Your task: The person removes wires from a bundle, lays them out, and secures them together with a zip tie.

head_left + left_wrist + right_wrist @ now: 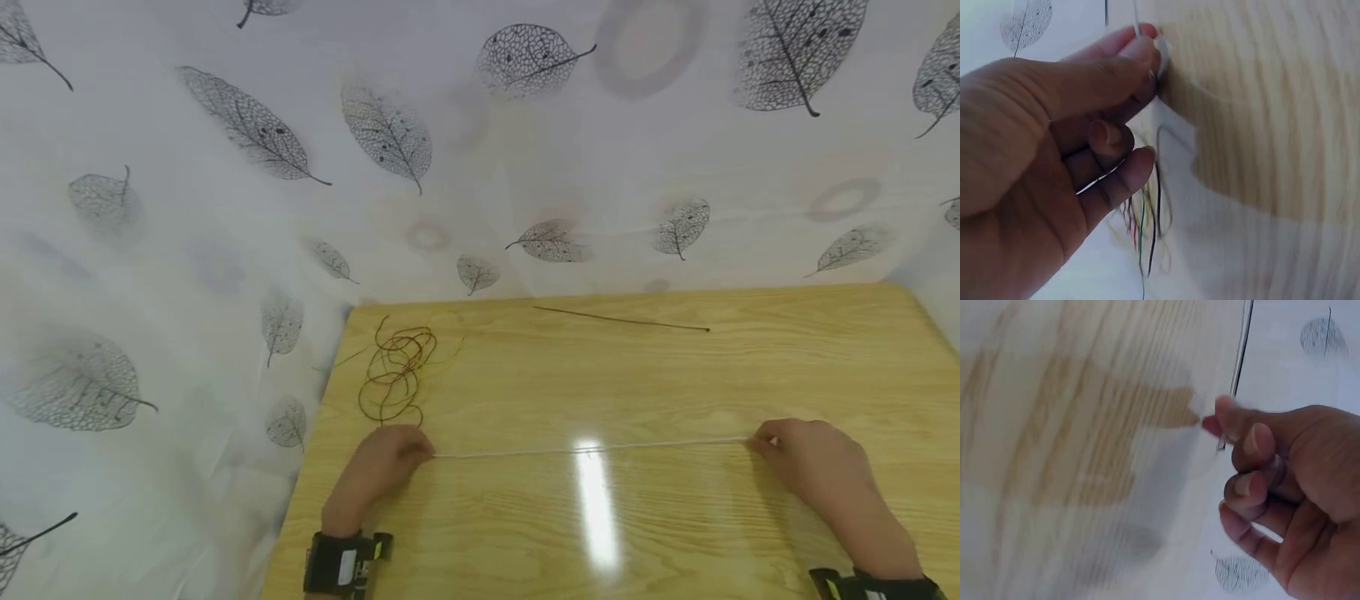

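A thin white string [517, 452] runs nearly straight between the two hands, low over the wooden table. My left hand [386, 458] pinches one end between thumb and index finger; in the left wrist view the string [1136, 19] rises from that pinch and the other fingers are loosely curled. My right hand [813, 462] pinches the opposite end, and in the right wrist view a short tip [1221, 447] pokes out below the fingertips. Just beyond the left hand lies a loose tangle of thin coloured cords [392, 377].
Near the back edge of the wooden table [750, 375] lies a single dark cord [622, 318], almost straight. A white leaf-patterned sheet [420, 242] hangs behind the table and along its left side. Light glares off the tabletop between the hands.
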`<action>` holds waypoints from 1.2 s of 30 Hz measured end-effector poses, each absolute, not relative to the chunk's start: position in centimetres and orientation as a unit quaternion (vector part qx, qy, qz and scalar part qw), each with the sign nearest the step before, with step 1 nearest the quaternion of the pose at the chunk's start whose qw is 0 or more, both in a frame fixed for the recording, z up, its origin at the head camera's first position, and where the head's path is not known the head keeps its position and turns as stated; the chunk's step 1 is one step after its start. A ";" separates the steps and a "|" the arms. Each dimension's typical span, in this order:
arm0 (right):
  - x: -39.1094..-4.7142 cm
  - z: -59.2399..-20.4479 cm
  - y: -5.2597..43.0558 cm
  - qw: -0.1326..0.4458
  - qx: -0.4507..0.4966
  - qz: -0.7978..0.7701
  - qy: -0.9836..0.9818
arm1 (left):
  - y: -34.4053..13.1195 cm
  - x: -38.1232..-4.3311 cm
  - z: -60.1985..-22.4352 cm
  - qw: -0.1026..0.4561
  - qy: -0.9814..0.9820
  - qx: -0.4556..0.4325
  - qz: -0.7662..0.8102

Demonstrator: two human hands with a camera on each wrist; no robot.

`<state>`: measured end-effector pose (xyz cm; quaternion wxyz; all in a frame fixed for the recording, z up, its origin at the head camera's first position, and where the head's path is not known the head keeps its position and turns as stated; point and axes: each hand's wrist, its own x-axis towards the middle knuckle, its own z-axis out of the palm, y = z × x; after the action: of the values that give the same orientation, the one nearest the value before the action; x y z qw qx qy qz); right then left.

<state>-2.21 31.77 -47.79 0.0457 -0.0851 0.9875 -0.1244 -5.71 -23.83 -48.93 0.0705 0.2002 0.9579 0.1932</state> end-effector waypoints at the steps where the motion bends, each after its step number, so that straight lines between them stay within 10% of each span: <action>1: -2.1 -47.8 32.0 0.055 -0.081 -0.126 0.987 | -23.8 -5.6 -48.8 0.067 0.960 0.202 0.183; 36: -1.7 -47.3 30.9 0.106 -0.139 -0.201 0.964 | -21.2 -6.0 -49.3 0.110 0.938 0.224 0.240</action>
<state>-1.74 30.90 -47.32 0.1058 -0.1389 0.9639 -0.2011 -6.03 -21.24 -49.32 0.1096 0.2239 0.9383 0.2398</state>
